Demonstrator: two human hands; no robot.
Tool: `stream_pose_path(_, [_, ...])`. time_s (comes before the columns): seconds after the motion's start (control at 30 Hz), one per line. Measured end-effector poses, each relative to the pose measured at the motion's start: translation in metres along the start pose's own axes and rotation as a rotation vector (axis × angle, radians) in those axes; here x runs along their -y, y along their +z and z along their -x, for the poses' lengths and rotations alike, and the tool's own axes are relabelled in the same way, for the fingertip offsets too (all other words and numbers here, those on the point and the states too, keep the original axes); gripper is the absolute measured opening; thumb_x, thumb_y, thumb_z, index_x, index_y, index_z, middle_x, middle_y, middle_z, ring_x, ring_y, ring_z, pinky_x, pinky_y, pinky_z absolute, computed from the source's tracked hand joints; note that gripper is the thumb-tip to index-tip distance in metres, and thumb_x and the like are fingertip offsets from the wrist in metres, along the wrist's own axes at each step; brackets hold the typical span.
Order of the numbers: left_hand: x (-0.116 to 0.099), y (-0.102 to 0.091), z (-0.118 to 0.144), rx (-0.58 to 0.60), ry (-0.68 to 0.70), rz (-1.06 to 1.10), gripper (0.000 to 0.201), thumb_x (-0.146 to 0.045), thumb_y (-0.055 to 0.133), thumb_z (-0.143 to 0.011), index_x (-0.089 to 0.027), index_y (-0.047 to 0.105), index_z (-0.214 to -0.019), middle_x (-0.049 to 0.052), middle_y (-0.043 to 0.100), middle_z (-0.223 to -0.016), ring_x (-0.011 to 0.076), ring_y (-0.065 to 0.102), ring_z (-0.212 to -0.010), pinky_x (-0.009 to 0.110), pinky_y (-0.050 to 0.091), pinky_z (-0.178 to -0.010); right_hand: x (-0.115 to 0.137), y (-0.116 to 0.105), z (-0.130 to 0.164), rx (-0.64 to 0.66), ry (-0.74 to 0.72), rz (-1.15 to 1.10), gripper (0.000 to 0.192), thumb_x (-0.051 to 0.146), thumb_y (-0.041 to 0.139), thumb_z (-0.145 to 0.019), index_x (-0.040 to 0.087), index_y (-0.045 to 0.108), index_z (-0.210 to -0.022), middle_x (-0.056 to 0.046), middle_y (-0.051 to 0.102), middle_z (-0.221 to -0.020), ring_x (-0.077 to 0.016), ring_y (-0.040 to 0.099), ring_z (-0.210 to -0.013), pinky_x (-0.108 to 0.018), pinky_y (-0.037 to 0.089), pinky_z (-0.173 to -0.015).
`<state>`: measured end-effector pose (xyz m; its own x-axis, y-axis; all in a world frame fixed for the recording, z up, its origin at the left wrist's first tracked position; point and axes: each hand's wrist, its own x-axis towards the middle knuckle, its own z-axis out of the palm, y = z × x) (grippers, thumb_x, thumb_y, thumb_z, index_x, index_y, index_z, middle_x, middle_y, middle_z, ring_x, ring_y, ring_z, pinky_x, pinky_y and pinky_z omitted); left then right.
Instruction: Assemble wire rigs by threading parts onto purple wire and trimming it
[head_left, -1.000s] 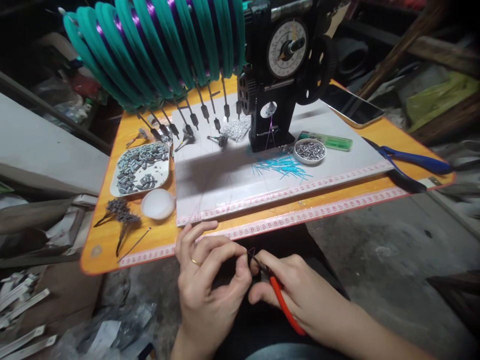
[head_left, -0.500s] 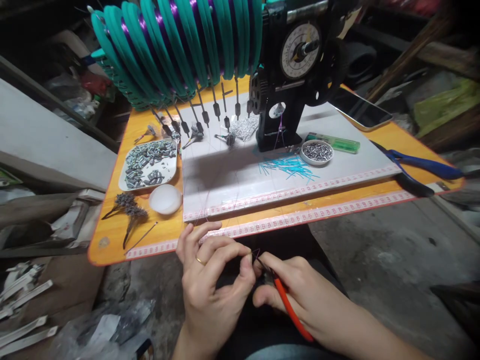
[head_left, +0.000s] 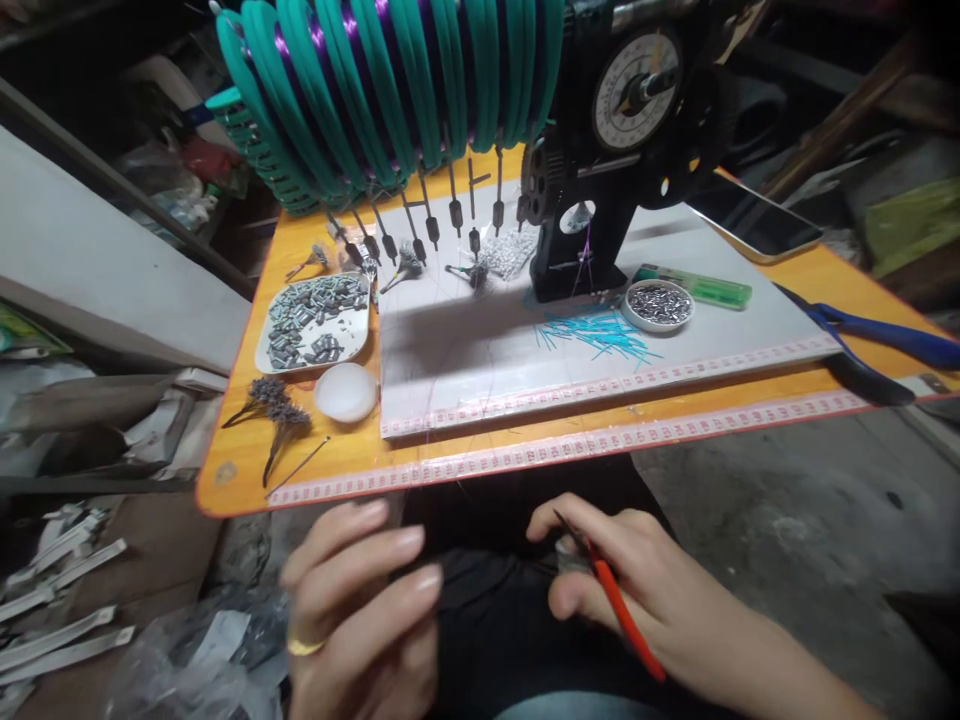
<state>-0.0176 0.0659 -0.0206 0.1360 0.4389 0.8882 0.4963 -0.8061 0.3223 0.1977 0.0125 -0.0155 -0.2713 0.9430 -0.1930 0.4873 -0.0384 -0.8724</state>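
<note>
My left hand (head_left: 367,610) is raised at the near edge, blurred, its fingers spread a little apart and gripping nothing that I can see; the thumb is hidden. Beside it, well apart, my right hand (head_left: 637,570) is closed around the red-handled pliers (head_left: 616,605), slim dark tip pointing up and left, clear of any work; whether the tip is parted I cannot tell. So I judge the handwork to be partway: no finished piece shows between my hands. In front of me runs the pink measuring tape (head_left: 525,455) along the table edge, and past it, at left, lie dark tufted bundles (head_left: 276,408) that look already gathered. Next to them sit a small white cup (head_left: 346,392) and a white tray (head_left: 352,327) with plenty of loose grey pieces left in it. On the pale board (head_left: 720,330) the turquoise strips (head_left: 600,333) lie scattered, apparently unused, with a round dish (head_left: 660,329) of small metal bits just behind and a green case (head_left: 716,290) next to that. Blue-handled pliers (head_left: 892,333) overhang the board's right corner. Faint threads reach the board's front edge and could snag my fingers. Farther back, the black machine (head_left: 592,225) and its green spools (head_left: 375,90) block my view; a phone (head_left: 757,220) lies behind, at right.
</note>
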Motion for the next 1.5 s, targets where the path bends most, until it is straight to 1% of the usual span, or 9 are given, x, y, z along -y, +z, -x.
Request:
stream_pose_path(0.07, [0.013, -0.01, 0.002, -0.163, 0.097, -0.084, 0.019, -0.019, 0.061, -0.085, -0.018, 0.054, -0.067, 0.003, 0.061, -0.073, 0.0208, 0.063, -0.081, 0.04, 0.05, -0.073, -0.003, -0.003, -0.004, -0.156, -0.112, 0.178, 0.048, 0.056, 0.046, -0.096, 0.018, 0.055, -0.122, 0.006, 0.054, -0.056, -0.0111, 0.05, -0.045, -0.021, 0.042, -0.048])
stream_pose_path(0.1, [0.019, -0.015, 0.002, -0.165, 0.08, -0.131, 0.017, -0.018, 0.063, -0.083, -0.018, 0.055, -0.068, 0.002, 0.06, -0.073, 0.0204, 0.062, -0.079, 0.04, 0.049, -0.072, -0.004, -0.004, -0.007, -0.227, -0.161, 0.279, 0.054, 0.056, 0.042, -0.097, 0.015, 0.05, -0.132, 0.006, 0.055, -0.055, -0.0116, 0.05, -0.043, -0.022, 0.043, -0.047])
stream_pose_path(0.2, [0.03, -0.028, -0.001, -0.059, -0.048, -0.207, 0.012, -0.008, 0.065, -0.076, -0.02, 0.064, -0.076, 0.004, 0.061, -0.08, 0.0216, 0.058, -0.085, 0.041, 0.048, -0.075, -0.01, -0.004, -0.018, -0.34, -0.267, 0.578, 0.062, 0.053, 0.032, -0.101, 0.011, 0.037, -0.145, 0.004, 0.058, -0.053, -0.0152, 0.055, -0.039, -0.025, 0.043, -0.045])
stream_pose_path(0.3, [0.036, -0.034, -0.008, 0.111, -0.084, -0.23, 0.026, -0.001, 0.065, -0.075, -0.024, 0.069, -0.086, 0.005, 0.06, -0.087, 0.0227, 0.054, -0.094, 0.043, 0.047, -0.083, -0.012, -0.001, -0.023, -0.379, -0.317, 0.704, 0.058, 0.052, 0.031, -0.102, 0.011, 0.043, -0.141, 0.003, 0.06, -0.052, -0.0178, 0.058, -0.038, -0.027, 0.04, -0.04])
stream_pose_path(0.5, [0.049, -0.029, -0.018, 0.433, 0.058, -0.356, 0.032, -0.008, 0.078, -0.071, -0.026, 0.072, -0.096, 0.008, 0.057, -0.097, 0.0271, 0.05, -0.1, 0.046, 0.043, -0.088, 0.0, -0.003, -0.01, -0.285, -0.314, 0.375, 0.029, 0.043, 0.043, -0.101, 0.018, 0.057, -0.106, 0.007, 0.057, -0.052, -0.0088, 0.053, -0.037, -0.019, 0.041, -0.042])
stream_pose_path(0.7, [0.046, -0.021, -0.017, 0.376, 0.064, -0.359, 0.028, -0.006, 0.079, -0.07, -0.025, 0.07, -0.089, 0.006, 0.063, -0.085, 0.0256, 0.052, -0.093, 0.043, 0.042, -0.083, 0.005, 0.0, -0.007, -0.311, -0.338, 0.229, 0.006, 0.024, 0.05, -0.098, 0.022, 0.051, -0.092, 0.009, 0.052, -0.058, -0.0054, 0.046, -0.04, -0.016, 0.038, -0.044])
stream_pose_path(0.97, [0.04, -0.016, -0.017, 0.392, 0.02, -0.418, 0.033, -0.012, 0.079, -0.073, -0.021, 0.066, -0.101, 0.008, 0.067, -0.095, 0.026, 0.053, -0.099, 0.045, 0.043, -0.089, 0.003, 0.004, -0.007, -0.308, -0.365, 0.121, 0.002, 0.02, 0.053, -0.097, 0.022, 0.054, -0.096, 0.008, 0.058, -0.064, -0.0042, 0.053, -0.045, -0.016, 0.04, -0.049])
stream_pose_path(1.13, [0.047, -0.017, -0.014, 0.373, 0.03, -0.424, 0.024, -0.011, 0.078, -0.073, -0.024, 0.071, -0.092, 0.007, 0.067, -0.091, 0.0261, 0.051, -0.1, 0.042, 0.044, -0.086, 0.002, 0.006, -0.004, -0.3, -0.324, 0.07, 0.009, 0.019, 0.054, -0.096, 0.024, 0.056, -0.103, 0.006, 0.065, -0.071, -0.0056, 0.061, -0.051, -0.016, 0.044, -0.053])
stream_pose_path(1.5, [0.044, -0.015, -0.018, 0.361, -0.008, -0.476, 0.021, -0.015, 0.079, -0.073, -0.022, 0.073, -0.091, 0.006, 0.069, -0.087, 0.0254, 0.053, -0.094, 0.043, 0.042, -0.085, 0.002, 0.007, -0.004, -0.293, -0.315, 0.054, 0.008, 0.02, 0.053, -0.096, 0.023, 0.058, -0.102, 0.006, 0.065, -0.068, -0.0056, 0.06, -0.049, -0.016, 0.043, -0.051])
